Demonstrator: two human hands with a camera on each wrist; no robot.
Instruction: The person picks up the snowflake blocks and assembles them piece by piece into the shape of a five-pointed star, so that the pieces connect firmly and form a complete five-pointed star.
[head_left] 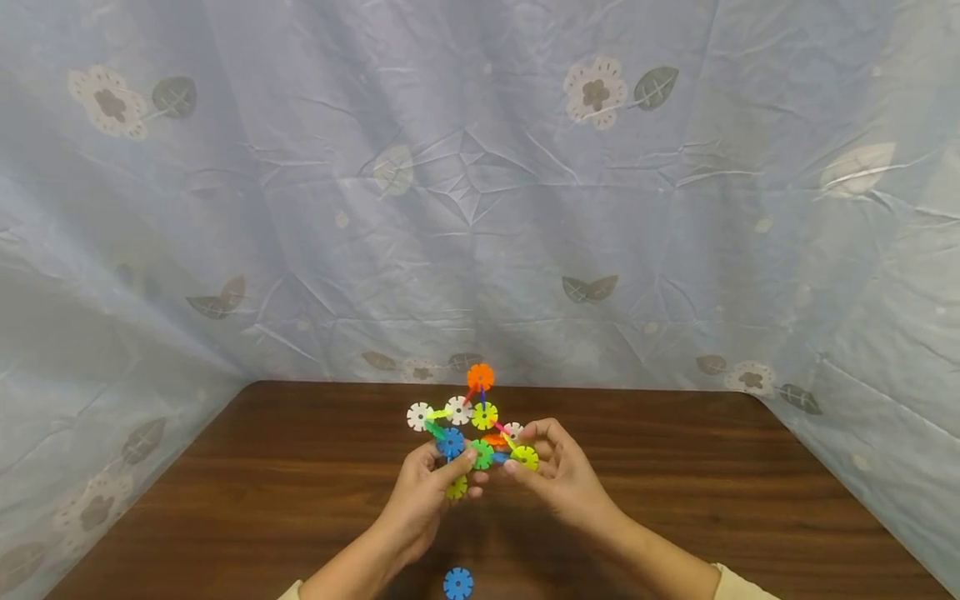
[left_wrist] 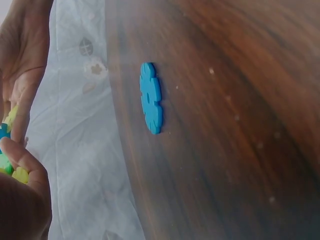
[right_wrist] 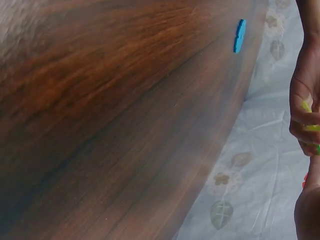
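Observation:
Interlocking notched plastic discs in several colours form a structure held above the table. My left hand (head_left: 431, 487) pinches its near left part, the thumb over the green disc (head_left: 482, 454), close to a blue disc (head_left: 450, 442). A yellow disc (head_left: 456, 487) hangs below, partly hidden by the fingers. At the right end, my right hand (head_left: 558, 471) pinches around another yellow disc (head_left: 526, 457), beside a white disc (head_left: 513, 431). An orange disc (head_left: 481, 377) tops the structure. Both wrist views catch only pieces of it at the frame edge.
A loose blue disc (head_left: 458, 583) lies flat on the brown wooden table (head_left: 300, 467), near the person's side, below the hands. Pale patterned cloth (head_left: 465, 250) hangs behind the table and along both sides.

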